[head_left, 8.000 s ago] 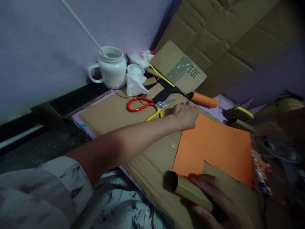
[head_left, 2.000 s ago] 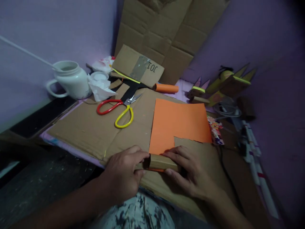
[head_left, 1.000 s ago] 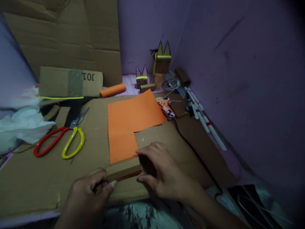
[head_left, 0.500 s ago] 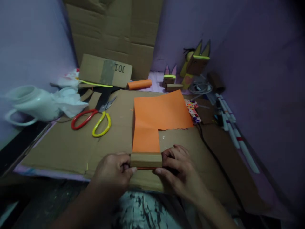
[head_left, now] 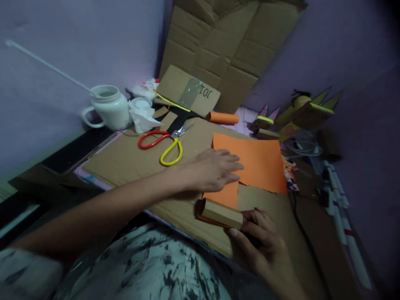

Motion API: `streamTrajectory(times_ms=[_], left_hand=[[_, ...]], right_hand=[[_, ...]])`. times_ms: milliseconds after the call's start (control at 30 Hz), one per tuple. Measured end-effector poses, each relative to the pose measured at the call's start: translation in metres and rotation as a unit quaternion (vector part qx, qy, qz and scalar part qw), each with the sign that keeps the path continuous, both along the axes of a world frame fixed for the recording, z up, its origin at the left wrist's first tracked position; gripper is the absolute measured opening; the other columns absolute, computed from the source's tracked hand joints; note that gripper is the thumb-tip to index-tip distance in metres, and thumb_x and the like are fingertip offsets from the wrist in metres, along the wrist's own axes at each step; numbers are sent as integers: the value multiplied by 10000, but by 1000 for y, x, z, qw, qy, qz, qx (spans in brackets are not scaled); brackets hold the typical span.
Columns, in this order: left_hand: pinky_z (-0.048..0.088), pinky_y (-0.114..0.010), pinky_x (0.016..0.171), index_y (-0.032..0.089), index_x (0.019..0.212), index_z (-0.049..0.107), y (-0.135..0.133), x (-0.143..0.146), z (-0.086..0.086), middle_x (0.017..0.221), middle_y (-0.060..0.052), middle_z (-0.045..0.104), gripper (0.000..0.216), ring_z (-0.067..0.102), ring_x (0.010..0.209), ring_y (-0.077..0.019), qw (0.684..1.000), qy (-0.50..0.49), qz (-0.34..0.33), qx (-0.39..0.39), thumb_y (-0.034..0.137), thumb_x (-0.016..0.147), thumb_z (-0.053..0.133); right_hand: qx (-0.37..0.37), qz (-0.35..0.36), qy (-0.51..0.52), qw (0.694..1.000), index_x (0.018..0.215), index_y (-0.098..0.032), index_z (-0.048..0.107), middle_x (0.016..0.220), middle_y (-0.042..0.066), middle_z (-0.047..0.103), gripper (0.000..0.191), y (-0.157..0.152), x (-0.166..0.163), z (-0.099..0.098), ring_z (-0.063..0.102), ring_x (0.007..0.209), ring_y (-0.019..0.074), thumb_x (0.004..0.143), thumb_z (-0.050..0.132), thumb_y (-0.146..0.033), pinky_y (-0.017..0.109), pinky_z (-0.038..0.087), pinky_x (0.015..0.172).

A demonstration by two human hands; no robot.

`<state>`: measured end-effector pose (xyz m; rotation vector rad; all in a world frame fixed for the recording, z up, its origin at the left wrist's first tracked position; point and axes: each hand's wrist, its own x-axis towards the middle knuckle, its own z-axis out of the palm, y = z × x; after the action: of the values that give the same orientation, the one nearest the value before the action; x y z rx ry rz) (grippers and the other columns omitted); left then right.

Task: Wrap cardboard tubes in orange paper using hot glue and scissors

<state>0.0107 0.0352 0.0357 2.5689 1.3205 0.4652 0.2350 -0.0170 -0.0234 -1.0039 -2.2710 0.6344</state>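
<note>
My right hand (head_left: 262, 235) grips the right end of a short cardboard tube (head_left: 221, 211), thumb below and fingers at its opening. The tube lies across the narrow strip of an L-shaped orange paper sheet (head_left: 262, 160), with a bit of orange showing beneath its front edge. My left hand (head_left: 215, 168) rests flat on the paper behind the tube, fingers stretched to the right and covering part of the sheet. Scissors with one red and one yellow handle (head_left: 171, 153) lie on the cardboard left of the paper.
A white mug (head_left: 109, 109) with a thin stick and crumpled tissue (head_left: 142, 118) stand at the left. Behind are an orange roll (head_left: 223, 118) and a cardboard piece (head_left: 187, 89). Eared cardboard figures (head_left: 264, 121), a dark cable (head_left: 304, 233) and white markers (head_left: 346, 225) sit right.
My left hand has let go of the tube's left end and moved onto the orange paper, its fingers spread. My right hand still holds the tube. The view has turned left and tilted.
</note>
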Motion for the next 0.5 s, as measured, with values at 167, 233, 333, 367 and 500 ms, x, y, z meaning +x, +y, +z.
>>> streamTrajectory(times_ms=[167,233,333,367,500], left_hand=[[234,-531,1057,158,1358,407,18,18,-39,1474,-88,369,459,304,1344,-290,995,99,-22,-10,362,954,331],[214,-530,1063,157,1360,402,15,20,-48,1480,-89,358,461,294,1349,-281,996,94,-5,0,359,952,332],[247,-527,1029,175,1338,431,12,20,-50,1462,-83,391,433,325,1323,-280,996,90,9,20,333,947,334],[263,-526,1011,177,1327,445,12,20,-49,1452,-85,405,420,340,1310,-282,996,89,13,26,316,946,334],[286,-530,973,172,1303,469,12,20,-47,1424,-95,438,403,372,1277,-291,996,82,20,36,286,937,347]], right_hand=[[19,-1,-14,1000,719,-251,667,775,16,605,87,0,5,-5,555,772,223,803,646,-261,458,360,870],[26,7,-21,999,721,-253,660,772,11,596,77,0,5,-4,556,767,219,798,652,-254,458,352,885],[43,14,-32,998,715,-246,639,749,4,565,83,-1,3,-2,547,735,205,796,656,-236,440,364,858],[49,15,-34,998,709,-244,630,743,2,554,92,-2,3,-1,542,725,200,798,655,-235,434,367,849],[71,12,-33,997,671,-233,587,729,2,532,151,-6,-1,1,531,706,194,800,659,-263,434,364,861]])
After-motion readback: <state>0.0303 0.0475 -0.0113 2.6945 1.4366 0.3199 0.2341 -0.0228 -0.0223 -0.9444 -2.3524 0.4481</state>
